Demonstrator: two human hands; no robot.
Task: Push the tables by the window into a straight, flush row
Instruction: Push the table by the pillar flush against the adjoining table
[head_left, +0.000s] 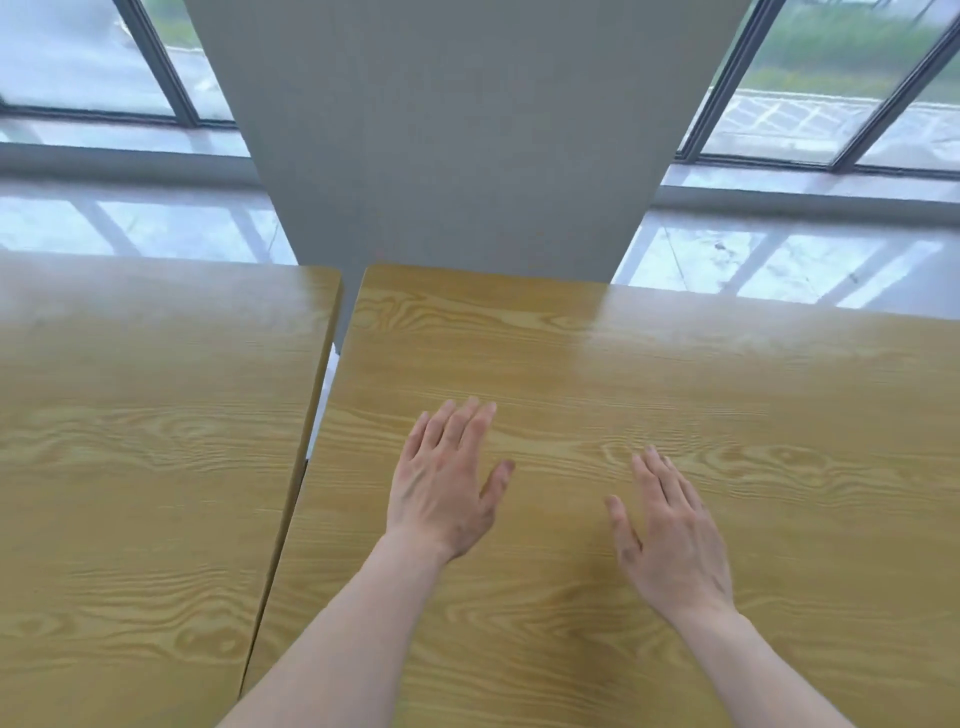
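Note:
Two light wood-grain tables stand side by side below the window. My left hand (447, 483) and my right hand (670, 535) both lie flat, palms down, fingers extended, on the right table (623, 353). Neither hand holds anything. The left table (145, 415) sits to the left of both hands. A narrow wedge-shaped gap runs between the two tables, wider at the far end and closing toward me. The right table's far edge reaches a little farther forward than the left table's far edge, and it nearly meets the pillar.
A wide grey pillar (467, 135) rises straight ahead behind the tables. Windows with dark frames (727, 88) flank it on both sides. Glossy pale floor (769, 260) shows beyond the tables' far edges.

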